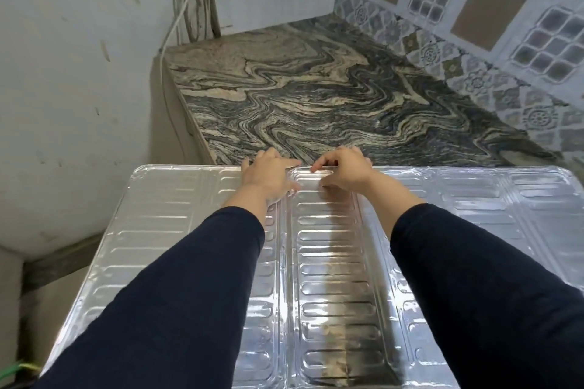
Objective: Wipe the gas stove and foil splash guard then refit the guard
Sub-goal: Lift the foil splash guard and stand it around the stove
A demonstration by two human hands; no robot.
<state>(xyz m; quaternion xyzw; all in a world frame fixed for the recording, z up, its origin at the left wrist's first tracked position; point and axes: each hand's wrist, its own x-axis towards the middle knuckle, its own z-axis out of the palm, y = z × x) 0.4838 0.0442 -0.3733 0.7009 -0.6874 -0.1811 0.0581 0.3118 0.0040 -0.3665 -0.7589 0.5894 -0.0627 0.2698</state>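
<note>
Sleeves (177,287) reaching over the foil guard (328,262).
Both hands, left (268,175) and right (343,169), are gripping its far edge above the bare worktop (316,88); stove unseen, refitting seemingly pending.

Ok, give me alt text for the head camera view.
Both hands, left hand and right hand, grip the far edge of a ribbed foil splash guard held before a swirled stone countertop; patterned tiles on right.
</note>
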